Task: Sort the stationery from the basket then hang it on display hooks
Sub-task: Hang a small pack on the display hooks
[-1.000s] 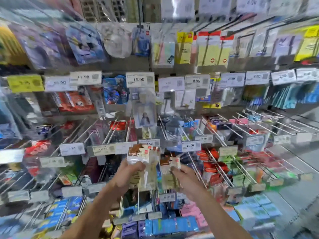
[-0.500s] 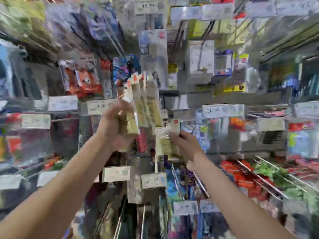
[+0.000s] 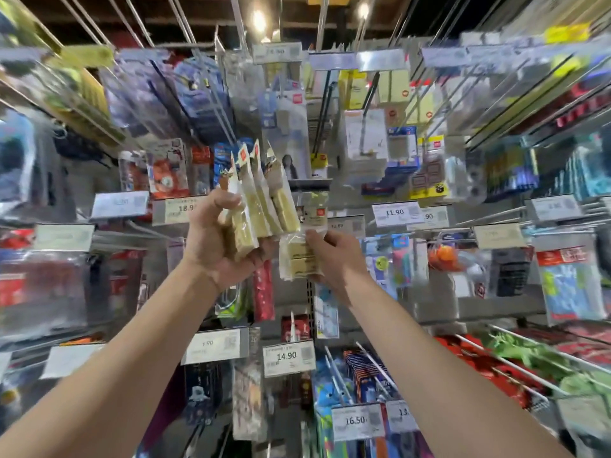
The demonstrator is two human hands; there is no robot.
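Note:
My left hand grips a fanned bunch of several clear packets holding yellowish-beige blocks, their card tops pointing up. Just to the right, my right hand pinches one more packet of the same kind by its right edge, below the fan. Both hands are raised in front of the display wall, level with the row of hooks tagged 18.90 and 11.90. The basket is out of view.
Metal display hooks stick out towards me from the wall on all sides, hung with packaged stationery. Price tags cap the hook ends. Long hook rods with red and green packs reach out at lower right.
The view has tilted upward and both hands have risen from the lower hooks to a higher row. The left hand's packets have fanned apart; the right hand's packet stays beside them.

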